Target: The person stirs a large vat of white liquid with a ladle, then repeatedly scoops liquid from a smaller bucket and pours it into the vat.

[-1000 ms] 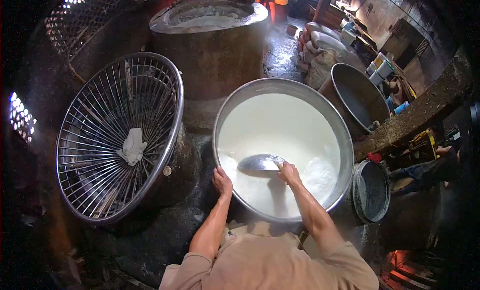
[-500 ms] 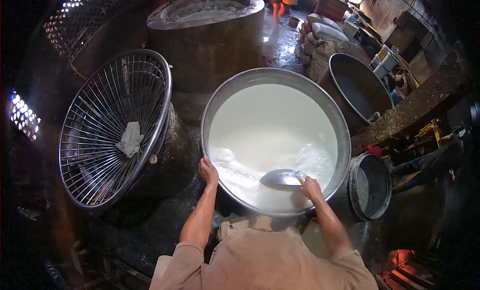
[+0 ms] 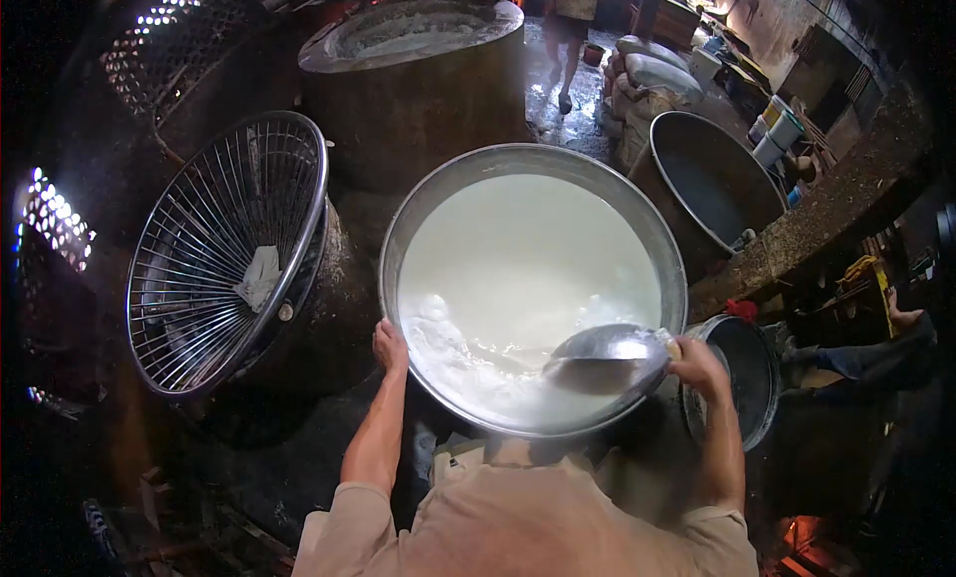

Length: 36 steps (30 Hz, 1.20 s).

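A wide round metal basin (image 3: 673,263) stands in front of me, holding milky white liquid (image 3: 528,248). White froth (image 3: 448,353) lies along its near left side. My left hand (image 3: 391,346) is closed on the basin's left rim. In my right hand (image 3: 703,368) is the handle of a shiny metal scoop (image 3: 605,346), tilted over the near right part of the basin. The scoop's lower edge is at the liquid, and how much it holds is hard to tell.
A large slatted metal basket (image 3: 209,278) with a white cloth (image 3: 260,276) leans at left. Behind is a big round vat (image 3: 413,99). At right stand a metal tub (image 3: 712,179) and a dark drum (image 3: 762,388). Sacks (image 3: 657,79) and a walking person (image 3: 568,49) are farther back.
My right hand has moved right and toward the basin's rim, tilting the scoop up. My left hand stays on the rim. A person in the background has come further into view.
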Motion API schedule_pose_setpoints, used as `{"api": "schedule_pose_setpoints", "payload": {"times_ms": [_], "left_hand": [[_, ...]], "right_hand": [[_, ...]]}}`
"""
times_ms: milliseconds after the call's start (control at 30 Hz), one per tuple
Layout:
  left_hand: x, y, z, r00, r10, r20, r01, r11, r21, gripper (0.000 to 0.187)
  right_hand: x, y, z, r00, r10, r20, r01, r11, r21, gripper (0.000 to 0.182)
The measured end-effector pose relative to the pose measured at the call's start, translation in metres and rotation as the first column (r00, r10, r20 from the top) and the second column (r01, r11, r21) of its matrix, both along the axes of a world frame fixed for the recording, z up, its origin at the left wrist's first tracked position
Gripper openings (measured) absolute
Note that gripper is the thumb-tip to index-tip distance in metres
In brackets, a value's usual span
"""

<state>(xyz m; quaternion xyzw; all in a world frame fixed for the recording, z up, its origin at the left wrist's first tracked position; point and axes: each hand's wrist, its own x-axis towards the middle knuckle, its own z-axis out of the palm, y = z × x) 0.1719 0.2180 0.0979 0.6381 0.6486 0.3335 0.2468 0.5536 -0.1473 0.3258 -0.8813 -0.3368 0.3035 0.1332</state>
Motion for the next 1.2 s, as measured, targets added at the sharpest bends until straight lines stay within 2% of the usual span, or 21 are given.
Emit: {"api": "schedule_pose_setpoints", "payload": {"times_ms": [33,67,133,167,200,267,400,467,533,700,833,933,1000,1067,1100,1200], "left_hand": [[-0.001,-0.008,-0.002,1.000,-0.007,-0.012,0.007,1.000,-0.024,0.044],[-0.002,-0.015,-0.004,1.000,-0.004,-0.011,0.004,1.000,-0.021,0.044],[-0.003,-0.028,-0.010,0.996,0.015,0.087,-0.012,0.999,-0.034,0.044],[-0.001,-0.034,-0.013,0.997,0.042,0.065,-0.043,0.999,-0.001,0.043],[0.002,-0.039,-0.009,0.997,0.045,0.066,-0.045,0.999,0.000,0.043],[0.004,-0.049,0.004,0.996,0.069,0.048,-0.067,0.997,-0.036,0.042],[0.002,-0.047,0.000,0.998,0.058,0.024,-0.059,0.997,0.042,0.042],[0.004,-0.050,0.006,0.997,0.067,0.050,-0.067,0.998,0.002,0.042],[0.005,-0.049,0.004,0.995,0.081,0.064,-0.082,0.997,0.003,0.041],[0.007,-0.051,0.007,0.995,0.089,0.048,-0.087,0.995,-0.046,0.040],[0.007,-0.051,0.007,0.993,0.075,0.090,-0.071,0.997,-0.043,0.039],[0.004,-0.053,0.012,0.996,0.045,0.081,-0.037,0.994,-0.100,0.038],[0.007,-0.056,0.012,0.993,0.075,0.086,-0.072,0.997,-0.038,0.039],[0.005,-0.056,0.009,0.994,0.060,0.087,-0.055,0.997,-0.061,0.040],[0.003,-0.056,0.008,0.995,0.024,0.099,-0.020,0.999,-0.040,0.040],[0.005,-0.056,0.009,0.991,0.006,0.133,-0.001,0.999,-0.036,0.039]], "right_hand": [[0.005,-0.002,0.006,1.000,-0.015,-0.005,0.016,0.990,0.141,0.039],[0.010,-0.002,0.005,1.000,-0.012,-0.004,0.013,0.989,0.145,0.039],[0.021,0.000,-0.004,0.980,-0.178,0.086,0.146,0.945,0.294,0.038],[0.037,-0.001,-0.034,0.954,-0.168,0.247,0.064,0.923,0.378,0.034],[0.041,0.005,-0.058,0.955,-0.165,0.248,0.061,0.923,0.380,0.034],[0.046,0.019,-0.099,0.797,-0.296,0.526,0.074,0.913,0.402,0.034],[0.052,0.039,-0.166,0.737,-0.295,0.608,0.004,0.901,0.433,0.033],[0.040,0.042,-0.182,0.902,-0.341,0.264,0.190,0.864,0.466,0.032],[0.029,0.046,-0.203,0.916,-0.327,0.231,0.197,0.871,0.450,0.031],[-0.018,0.059,-0.210,0.936,-0.315,0.154,0.230,0.883,0.410,0.029],[-0.065,0.074,-0.194,0.939,-0.338,-0.058,0.336,0.871,0.360,0.026],[-0.096,0.083,-0.190,0.944,-0.303,-0.128,0.329,0.847,0.417,0.025],[-0.111,0.090,-0.198,0.946,-0.311,-0.096,0.324,0.877,0.355,0.026],[-0.131,0.100,-0.199,0.966,-0.235,0.111,0.174,0.901,0.397,0.028],[-0.138,0.104,-0.199,0.971,-0.229,0.073,0.192,0.922,0.337,0.032],[-0.159,0.115,-0.207,0.976,-0.217,-0.016,0.206,0.897,0.390,0.038]]}}
